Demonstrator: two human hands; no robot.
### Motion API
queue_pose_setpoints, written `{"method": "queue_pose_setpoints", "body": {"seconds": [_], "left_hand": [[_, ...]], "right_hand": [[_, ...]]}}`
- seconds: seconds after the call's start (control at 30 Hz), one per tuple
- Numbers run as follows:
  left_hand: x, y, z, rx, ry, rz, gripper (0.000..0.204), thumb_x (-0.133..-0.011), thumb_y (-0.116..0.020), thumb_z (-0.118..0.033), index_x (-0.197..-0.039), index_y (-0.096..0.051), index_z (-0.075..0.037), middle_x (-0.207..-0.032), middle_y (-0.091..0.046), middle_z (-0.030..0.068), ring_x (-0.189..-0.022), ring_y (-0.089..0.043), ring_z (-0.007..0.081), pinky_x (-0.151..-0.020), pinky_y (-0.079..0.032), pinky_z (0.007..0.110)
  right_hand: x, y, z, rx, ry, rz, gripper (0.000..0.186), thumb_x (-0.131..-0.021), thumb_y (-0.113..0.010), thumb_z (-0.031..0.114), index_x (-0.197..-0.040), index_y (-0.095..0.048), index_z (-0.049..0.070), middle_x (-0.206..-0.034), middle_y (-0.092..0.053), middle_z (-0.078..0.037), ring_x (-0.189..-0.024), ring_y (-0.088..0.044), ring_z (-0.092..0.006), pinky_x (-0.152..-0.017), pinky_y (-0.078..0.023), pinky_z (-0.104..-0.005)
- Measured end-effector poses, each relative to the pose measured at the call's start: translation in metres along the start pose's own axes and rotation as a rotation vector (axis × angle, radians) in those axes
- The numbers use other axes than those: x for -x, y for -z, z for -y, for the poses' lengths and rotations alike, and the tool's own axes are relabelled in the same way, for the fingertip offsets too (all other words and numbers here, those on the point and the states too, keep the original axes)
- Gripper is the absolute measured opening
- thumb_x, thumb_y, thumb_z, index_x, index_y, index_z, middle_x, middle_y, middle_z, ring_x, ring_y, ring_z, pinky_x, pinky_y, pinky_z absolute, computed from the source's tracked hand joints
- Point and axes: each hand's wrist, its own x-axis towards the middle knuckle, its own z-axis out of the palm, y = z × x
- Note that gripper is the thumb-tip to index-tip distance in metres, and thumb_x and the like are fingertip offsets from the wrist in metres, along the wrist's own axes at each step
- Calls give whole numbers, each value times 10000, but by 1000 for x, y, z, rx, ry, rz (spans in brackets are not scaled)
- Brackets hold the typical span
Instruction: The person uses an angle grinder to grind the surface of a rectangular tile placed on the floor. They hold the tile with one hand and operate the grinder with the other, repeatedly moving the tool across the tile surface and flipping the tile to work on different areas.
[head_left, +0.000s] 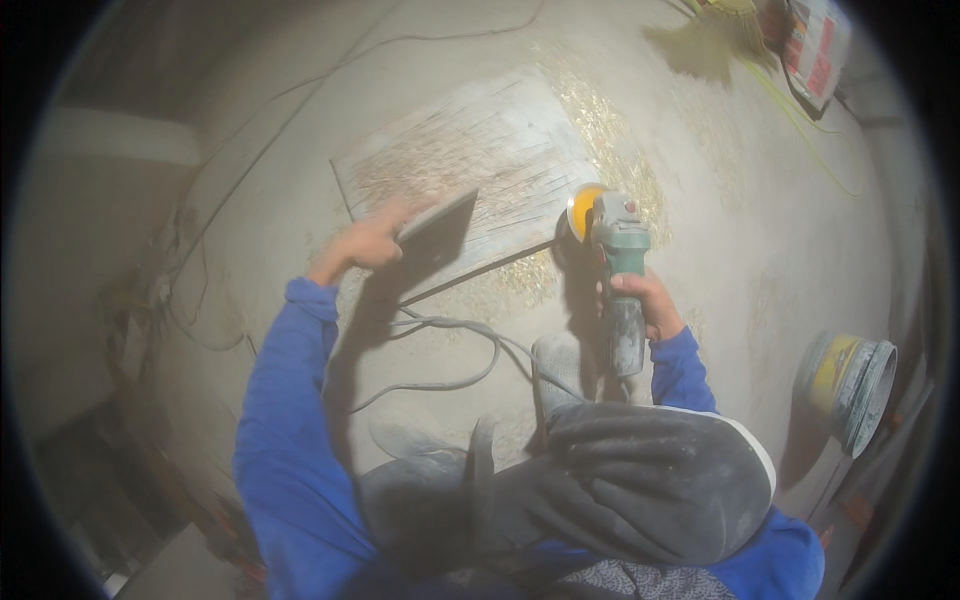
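A knee in dusty dark-grey trousers (pixel 660 480) is bulking nearest the camera. From the left, a blue sleeve is reaching up to the left grip (pixel 365 243), which is pinching the near end of a thin, flat grey piece (pixel 440 212); it is seemingly being held by that end to leave the rest of it free. Beneath and beyond, a large pale-grey rectangular slab, scored with lines (pixel 510 145), is lying askew on the dusty concrete floor (pixel 750 270), presumably flat for steady support. A loose grey cable (pixel 495 345) is curling in front of it.

To the right, the right grip (pixel 655 300) is closing around the body of a green-and-grey angle grinder with an orange disc (pixel 628 258). The disc is pointing away from the legs, perhaps for safety, and is showing over the slab's right corner; whether they are touching, I cannot tell.

Farther right, a straw-coloured broom (pixel 718 45) is lying near a white-and-red printed bag (pixel 815 55), and a grey bucket bearing a yellow label (pixel 845 385) is sitting nearer. No brand is reading clearly on the tool.
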Motion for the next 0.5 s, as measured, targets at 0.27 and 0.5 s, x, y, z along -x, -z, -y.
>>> {"method": "queue_pose_setpoints", "body": {"seconds": [0.27, 0.5], "left_hand": [[-39, 39, 22, 324, 197, -102, 836, -753, -654, -26, -1549, -415, -120, -1524, -463, 204, -1413, -432, 370, -1171, -348, 434], [-66, 56, 39, 243, 191, -141, 784, -756, -677, -41, -1511, -467, -55, -1536, -482, 181, -1415, -447, 336, -1169, -343, 413]], "right_hand": [[4, -3, 1, -14, 17, -19, 595, -797, -726, 142, -1349, -522, 51, -938, -677, -101, -746, -681, -203, -707, -599, -370], [4, 2, -1, -16, 18, -36, 610, -794, -732, 151, -1355, -516, 50, -936, -677, -102, -745, -683, -206, -692, -598, -368]]}}
